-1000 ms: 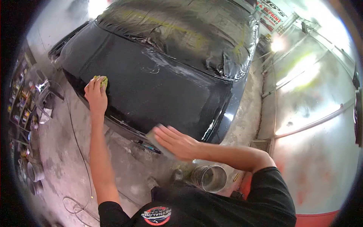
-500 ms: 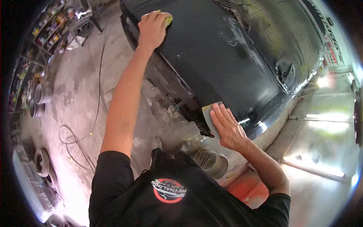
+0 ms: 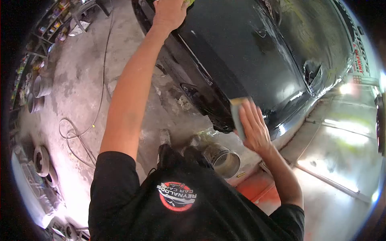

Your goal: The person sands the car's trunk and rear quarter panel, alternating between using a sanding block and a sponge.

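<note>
Before me is a glossy, wet-looking black car hood [image 3: 233,52]. My left hand [image 3: 169,15] reaches to its far edge at the top of the view, fingers curled around a yellow-green sponge [image 3: 188,3], which is mostly hidden and cut off by the frame. On the nearer right corner, my right hand [image 3: 255,126] lies with its fingers stretched along a grey sheet of sandpaper [image 3: 237,117] and holds it against the panel. The sheet's folded edge shows a yellowish backing. This hand is slightly blurred.
Plastic sheeting [image 3: 317,36] covers the car beyond the hood. A metal bucket [image 3: 210,154] stands on the floor by my feet. A thin hose [image 3: 105,72] runs in loops at left, near tires [image 3: 41,160] and cluttered shelves [image 3: 50,30]. A pale panel wall [image 3: 341,148] stands at right.
The view has shifted a little. My left hand with the sponge sits higher in view, and my right hand has slid the sandpaper slightly up and to the right along the hood.
</note>
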A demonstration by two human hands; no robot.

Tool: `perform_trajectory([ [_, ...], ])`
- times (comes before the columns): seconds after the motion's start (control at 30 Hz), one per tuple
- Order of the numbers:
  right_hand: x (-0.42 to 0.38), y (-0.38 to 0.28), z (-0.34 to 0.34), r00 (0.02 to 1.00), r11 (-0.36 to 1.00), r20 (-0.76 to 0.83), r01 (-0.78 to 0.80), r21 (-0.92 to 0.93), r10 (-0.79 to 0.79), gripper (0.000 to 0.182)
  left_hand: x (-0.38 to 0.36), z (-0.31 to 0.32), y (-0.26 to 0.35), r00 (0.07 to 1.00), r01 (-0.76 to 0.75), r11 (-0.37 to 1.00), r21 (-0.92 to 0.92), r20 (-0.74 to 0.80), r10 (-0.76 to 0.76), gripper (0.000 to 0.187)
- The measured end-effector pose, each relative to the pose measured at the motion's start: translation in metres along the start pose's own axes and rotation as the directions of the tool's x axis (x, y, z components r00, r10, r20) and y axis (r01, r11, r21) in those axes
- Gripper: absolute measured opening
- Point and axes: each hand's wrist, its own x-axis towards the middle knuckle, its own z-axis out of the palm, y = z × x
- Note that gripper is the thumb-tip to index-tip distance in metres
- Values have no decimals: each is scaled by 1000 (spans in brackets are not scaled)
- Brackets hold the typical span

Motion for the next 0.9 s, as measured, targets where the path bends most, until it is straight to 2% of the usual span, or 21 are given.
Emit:
perform_trajectory([
  [0.03,-31,5,6,998,998,21,-59,7,59,84,2,-3,5,1000,12,1000,-10,3,-12,26],
  [0.13,-3,2,-4,998,998,15,-59,23,59,86,3,-5,6,1000,-15,1000,-9,-25,14,24],
  [0.17,46,2,-19,999,999,15,-37,-1,37,88,3,-6,3,999,-14,1000,1,-33,14,24],
  [0.27,194,12,-30,973,989,-188,120,-92,-135,81,4,-2,0,998,-29,999,19,-56,30,25],
  [0.33,237,16,-17,939,981,-298,135,-140,-172,77,0,3,-4,996,-48,999,24,-74,49,26],
  [0.37,242,16,-8,933,983,-325,114,-146,-156,76,2,-3,3,1000,-9,999,50,-17,10,28],
  [0.4,237,17,-5,925,985,-355,87,-151,-137,74,0,0,0,998,-37,999,30,-45,38,29],
  [0.43,215,10,-14,942,980,-308,81,-180,-134,76,0,0,-2,998,-51,997,54,-41,53,28],
  [0.5,130,-1,-28,983,998,-179,34,-45,-42,81,0,2,-1,998,-50,996,75,-21,51,28],
  [0.57,32,7,-21,987,988,24,-156,-10,156,86,0,0,-1,1000,-7,996,86,-3,8,27],
  [0.63,-71,18,11,973,975,-56,-223,-8,223,87,1,2,1,1000,3,995,101,-8,-2,26],
  [0.67,-65,19,9,976,978,-74,-206,17,206,86,0,3,2,1000,9,994,110,-7,-8,26],
  [0.73,-32,27,1,980,985,-114,-158,69,165,84,0,1,6,1000,9,996,88,-9,-8,26],
  [0.77,17,32,-9,984,991,-120,-131,32,133,79,1,-1,5,1000,13,996,85,-14,-12,26],
  [0.83,126,36,-28,985,1000,-170,19,-7,-20,72,-1,-3,5,1000,14,999,52,-26,-12,26],
  [0.9,204,42,-24,949,991,-289,102,-81,-122,69,-1,-4,6,999,6,999,33,-48,-4,26],
])
